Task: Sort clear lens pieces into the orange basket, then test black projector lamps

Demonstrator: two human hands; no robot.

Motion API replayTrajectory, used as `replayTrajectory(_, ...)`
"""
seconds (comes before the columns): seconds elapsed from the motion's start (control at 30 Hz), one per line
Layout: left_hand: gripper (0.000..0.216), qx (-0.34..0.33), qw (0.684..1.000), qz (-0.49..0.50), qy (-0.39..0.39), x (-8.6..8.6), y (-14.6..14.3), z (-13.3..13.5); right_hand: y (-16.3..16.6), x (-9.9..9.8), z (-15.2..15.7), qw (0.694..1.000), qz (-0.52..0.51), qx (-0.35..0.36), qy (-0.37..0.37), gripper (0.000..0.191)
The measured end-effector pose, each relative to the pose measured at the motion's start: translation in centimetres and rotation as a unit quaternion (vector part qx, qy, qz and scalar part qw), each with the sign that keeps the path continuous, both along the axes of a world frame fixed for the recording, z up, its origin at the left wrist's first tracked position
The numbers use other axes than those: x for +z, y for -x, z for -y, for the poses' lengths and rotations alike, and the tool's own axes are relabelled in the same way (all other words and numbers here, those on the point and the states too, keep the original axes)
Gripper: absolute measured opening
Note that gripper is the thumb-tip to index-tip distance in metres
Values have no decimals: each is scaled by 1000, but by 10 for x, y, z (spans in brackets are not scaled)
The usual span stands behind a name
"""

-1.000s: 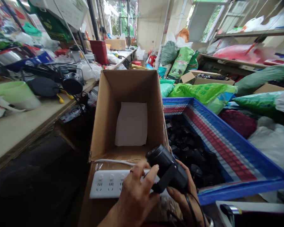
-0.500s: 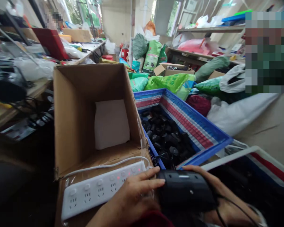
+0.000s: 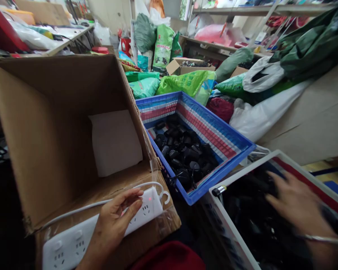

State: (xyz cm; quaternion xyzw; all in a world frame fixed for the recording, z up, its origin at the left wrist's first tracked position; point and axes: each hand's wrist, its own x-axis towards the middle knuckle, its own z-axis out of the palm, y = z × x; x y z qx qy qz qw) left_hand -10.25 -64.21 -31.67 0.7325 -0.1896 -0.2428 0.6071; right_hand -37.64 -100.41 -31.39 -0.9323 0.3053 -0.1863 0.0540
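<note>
My left hand [image 3: 116, 221] hovers over the white power strip [image 3: 69, 245], its fingers loosely curled and the thumb apart, holding nothing. The strip lies on a flap of the cardboard box [image 3: 30, 138], with a red light glowing near its right end. Down in the white-rimmed basket [image 3: 243, 176] at the right, my blurred right hand [image 3: 296, 204] has its thumb and fingers apart. It is over dark objects [image 3: 259, 225], whose kind I cannot make out. A metal plug tip [image 3: 220, 190] lies at that basket's left rim.
A blue basket [image 3: 227, 150] with a striped lining holds a heap of black plastic parts [image 3: 185, 150]. A pale sheet [image 3: 115, 142] is inside the tall box. Green sacks [image 3: 182, 83] and a white sack [image 3: 267, 114] lie behind, and a worktable [image 3: 70, 39] stands at the back left.
The black device with a cable, held between both hands before, is no longer in them. My right hand moved right into the white-rimmed basket; my left drew back over the strip. The view turned right.
</note>
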Motion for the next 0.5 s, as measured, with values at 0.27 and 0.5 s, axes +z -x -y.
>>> replayTrajectory(0.27,25,-20,998,12,-51,14,7,-3,-211,-95,-89,926,-182,223,-244,54)
replayTrajectory(0.5,30,16,995,-102,-12,9,3,-6,-203,-52,-62,902,-104,272,-318,21)
